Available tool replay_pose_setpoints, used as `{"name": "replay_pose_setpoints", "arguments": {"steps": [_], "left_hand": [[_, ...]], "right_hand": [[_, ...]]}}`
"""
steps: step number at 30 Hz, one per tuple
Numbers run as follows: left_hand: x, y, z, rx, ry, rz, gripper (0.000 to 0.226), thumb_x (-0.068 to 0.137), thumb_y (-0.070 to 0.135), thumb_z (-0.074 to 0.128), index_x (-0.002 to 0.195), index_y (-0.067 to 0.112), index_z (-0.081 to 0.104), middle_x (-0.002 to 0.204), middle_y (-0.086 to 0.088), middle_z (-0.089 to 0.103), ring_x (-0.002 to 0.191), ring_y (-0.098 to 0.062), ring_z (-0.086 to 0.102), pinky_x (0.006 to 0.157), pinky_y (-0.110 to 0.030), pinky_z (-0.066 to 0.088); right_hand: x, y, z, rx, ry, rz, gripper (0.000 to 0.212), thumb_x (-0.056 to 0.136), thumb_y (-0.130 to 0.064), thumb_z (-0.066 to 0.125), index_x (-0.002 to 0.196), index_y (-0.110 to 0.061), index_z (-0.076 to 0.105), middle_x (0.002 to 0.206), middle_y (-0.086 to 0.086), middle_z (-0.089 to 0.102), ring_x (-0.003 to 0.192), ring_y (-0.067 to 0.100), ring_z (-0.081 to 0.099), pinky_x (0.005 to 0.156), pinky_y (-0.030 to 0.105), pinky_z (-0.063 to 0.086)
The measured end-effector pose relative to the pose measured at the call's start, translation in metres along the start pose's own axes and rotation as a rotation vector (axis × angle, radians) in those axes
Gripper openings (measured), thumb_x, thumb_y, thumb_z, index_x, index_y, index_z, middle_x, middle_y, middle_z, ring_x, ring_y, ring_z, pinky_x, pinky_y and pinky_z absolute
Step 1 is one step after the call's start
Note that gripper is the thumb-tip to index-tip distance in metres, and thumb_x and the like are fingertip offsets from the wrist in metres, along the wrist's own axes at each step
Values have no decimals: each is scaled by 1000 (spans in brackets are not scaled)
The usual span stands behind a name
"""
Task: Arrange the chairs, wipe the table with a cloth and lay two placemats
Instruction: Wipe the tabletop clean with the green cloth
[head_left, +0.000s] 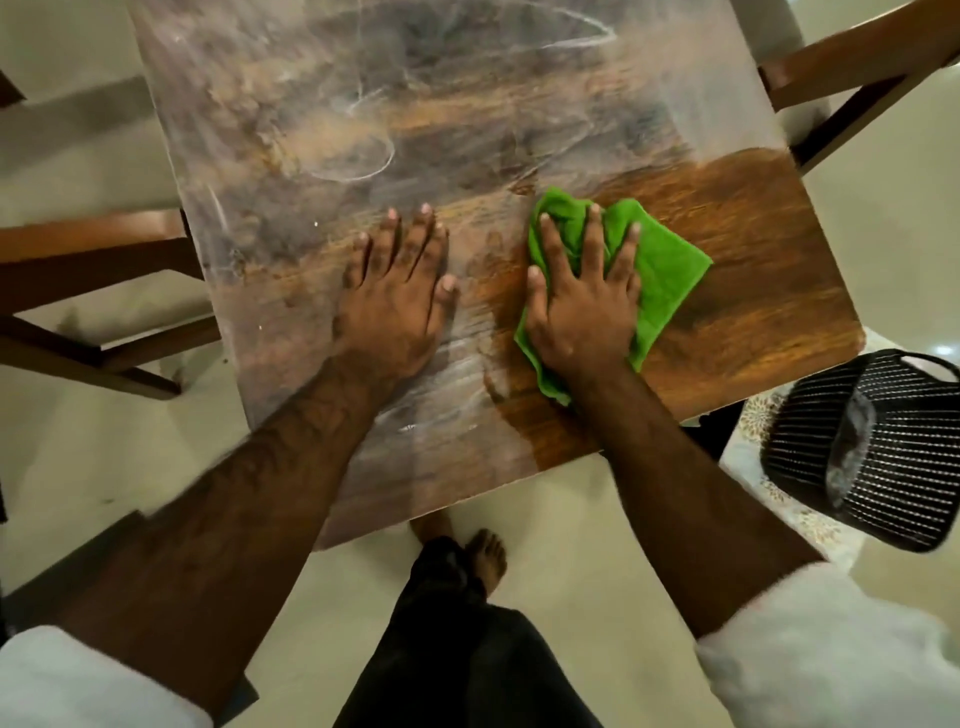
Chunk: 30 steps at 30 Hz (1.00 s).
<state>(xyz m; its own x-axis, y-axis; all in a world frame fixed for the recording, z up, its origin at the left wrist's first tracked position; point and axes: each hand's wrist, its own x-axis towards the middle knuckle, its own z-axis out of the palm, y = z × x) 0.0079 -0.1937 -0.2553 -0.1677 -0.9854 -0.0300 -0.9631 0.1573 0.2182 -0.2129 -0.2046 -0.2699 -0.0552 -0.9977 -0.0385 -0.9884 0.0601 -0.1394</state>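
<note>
Right grip (584, 291) presses flat, fingers spread, on the green cloth (665, 270) on the desk (727, 218); left grip (400, 291) lies open beside it.

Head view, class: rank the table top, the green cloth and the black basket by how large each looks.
1. Table top, largest by far.
2. Black basket, though it may sit nearer the camera.
3. Green cloth, partly hidden under the right hand.

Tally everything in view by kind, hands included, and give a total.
Table: 1
Chairs: 2, left and right
Green cloth: 1
Black basket: 1
Hands: 2, left hand and right hand
Total: 7
</note>
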Motion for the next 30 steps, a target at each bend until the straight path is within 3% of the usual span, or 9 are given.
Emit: {"name": "replay_pose_setpoints", "arguments": {"steps": [3,7,10,12,15,19,23,26,30], "left_hand": [[0,-7,0,-194,8,-44,65,116,45,27,175,17,32,184,-3,24,171,-26,18,138,-47,9],[1,-17,-18,-838,14,-203,63,116,37,41,171,7,36,180,-9,32,168,-20,27,140,-43,16],[-3,-38,-34,-606,-38,-176,67,115,41,36,174,10,29,182,-10,24,171,-23,19,141,-43,10],[-14,-53,-35,-314,-91,-150,66,117,43,30,177,16,22,185,-8,15,172,-28,11,138,-49,4],[-32,-66,-24,-139,-140,-100,65,118,44,28,178,22,14,187,-2,4,173,-30,0,138,-54,1],[-34,-81,-20,-271,-144,-120,65,116,50,21,177,29,19,186,10,6,172,-18,-2,137,-46,-6],[-27,-89,-24,-439,-175,-173,67,114,50,17,175,25,27,185,9,13,172,-13,3,136,-39,-8],[-25,-93,-23,-543,-158,-205,65,116,46,15,174,24,32,184,6,18,171,-13,7,136,-38,-7],[-23,-100,-26,-623,-166,-197,56,121,41,17,172,26,36,183,8,23,170,-9,11,139,-40,-3]], "right_hand": [[6,-53,10,33,42,-51,62,109,-59,37,170,-44,37,183,8,23,167,51,13,124,58,32],[-72,-80,10,100,-43,-236,61,111,-56,35,171,-43,33,185,3,14,170,46,0,128,56,26],[-148,-63,3,107,-141,-312,63,114,-58,31,174,-44,22,186,-1,2,170,40,-10,131,55,23],[-172,-39,1,80,-155,-270,64,113,-60,31,174,-47,16,186,-3,-2,171,38,-10,129,57,26],[-156,-12,0,10,-142,-145,65,113,-61,31,174,-46,14,186,-1,-3,170,42,-6,127,61,29],[-85,-24,6,2,-50,-48,63,113,-59,30,174,-44,20,185,4,10,169,49,5,125,61,31],[-37,-97,16,38,-29,-67,64,111,-58,29,173,-41,27,185,7,15,168,50,8,125,61,30],[-64,-153,23,77,-17,-158,63,111,-55,34,172,-39,33,184,6,18,169,47,5,129,57,26],[-148,-169,22,116,-127,-242,62,114,-54,32,173,-37,29,186,1,5,171,39,-9,132,54,22]]}}
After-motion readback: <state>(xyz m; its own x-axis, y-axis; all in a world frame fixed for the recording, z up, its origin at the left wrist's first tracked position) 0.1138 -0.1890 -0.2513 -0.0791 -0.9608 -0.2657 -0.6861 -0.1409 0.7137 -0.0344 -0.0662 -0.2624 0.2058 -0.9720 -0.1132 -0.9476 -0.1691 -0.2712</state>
